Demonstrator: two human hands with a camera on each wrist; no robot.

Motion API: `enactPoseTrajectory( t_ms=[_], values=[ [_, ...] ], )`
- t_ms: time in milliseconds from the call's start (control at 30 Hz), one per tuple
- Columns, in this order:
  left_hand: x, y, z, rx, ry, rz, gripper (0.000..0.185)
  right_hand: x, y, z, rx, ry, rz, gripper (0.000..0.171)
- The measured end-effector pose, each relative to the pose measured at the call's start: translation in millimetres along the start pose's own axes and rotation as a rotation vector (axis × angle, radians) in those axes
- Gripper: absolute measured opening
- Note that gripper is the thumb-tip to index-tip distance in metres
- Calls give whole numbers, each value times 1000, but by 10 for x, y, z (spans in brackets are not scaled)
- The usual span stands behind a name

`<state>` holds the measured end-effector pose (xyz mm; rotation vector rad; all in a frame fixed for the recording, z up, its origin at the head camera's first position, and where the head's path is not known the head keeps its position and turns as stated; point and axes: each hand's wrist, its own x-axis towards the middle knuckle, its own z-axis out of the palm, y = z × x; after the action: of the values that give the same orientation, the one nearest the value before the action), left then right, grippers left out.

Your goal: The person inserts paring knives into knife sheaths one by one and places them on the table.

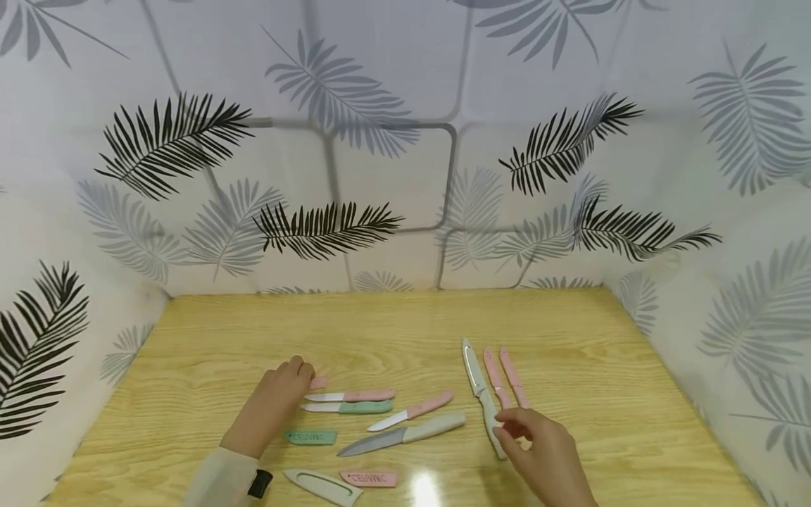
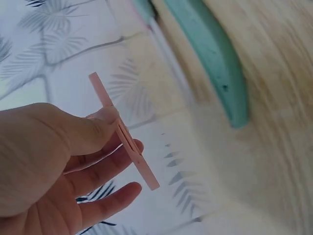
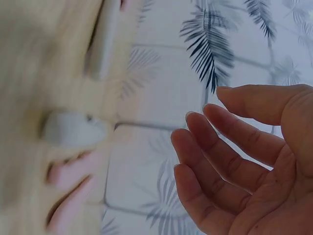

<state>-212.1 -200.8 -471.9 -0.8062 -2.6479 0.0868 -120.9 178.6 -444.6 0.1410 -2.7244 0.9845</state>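
In the left wrist view my left hand (image 2: 58, 156) pinches a slim pink knife sheath (image 2: 139, 164) between thumb and fingers. The head view has this left hand (image 1: 285, 387) at the left, beside a pink-handled knife (image 1: 374, 396) and a green-handled knife (image 1: 367, 407) with bare pale blades. My right hand (image 1: 541, 443) is over the table at the right, fingers loosely bent and nothing in them. Nearest to it lies a cream-handled knife (image 1: 491, 422) with its blade in a sheath, overlapped by the fingertips in the head view. Two sheathed pink knives (image 1: 491, 366) (image 1: 510, 366) lie alongside.
Mid-table are another bare pink-handled knife (image 1: 431, 404) and a larger cream-handled knife (image 1: 437, 425) with a grey blade. Toward the front lie a green sheath (image 1: 312, 438), a pink sheath (image 1: 369, 479) and a cream sheath (image 1: 323, 487). Leaf-patterned cloth (image 1: 393, 176) surrounds the wooden table (image 1: 393, 317).
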Motion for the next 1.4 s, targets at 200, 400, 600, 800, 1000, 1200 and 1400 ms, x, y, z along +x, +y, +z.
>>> enactPoseTrajectory(
  t_ms=[200,400,600,800,1000,1200,1400],
  values=[
    [-163,135,-155,-100,123,-50,31,364,-346,202,-19,-16,-198,15],
    [-273,232,-235,-201,215,-65,19,695,-721,404,-19,-136,-253,13],
    [-344,244,-339,-220,328,-26,28,919,-827,754,-54,-247,-300,12],
    [-375,256,-360,-292,348,-42,15,1035,-795,1150,-77,-347,-285,12],
    [-407,269,-333,-300,349,-25,18,1062,-834,1350,-156,-415,-236,13],
    [-462,275,-332,-296,332,-50,15,1062,-865,1461,-190,-451,-223,10],
    [-521,263,-341,-292,298,-86,27,1059,-839,1550,-148,-433,-281,6]
  ],
)
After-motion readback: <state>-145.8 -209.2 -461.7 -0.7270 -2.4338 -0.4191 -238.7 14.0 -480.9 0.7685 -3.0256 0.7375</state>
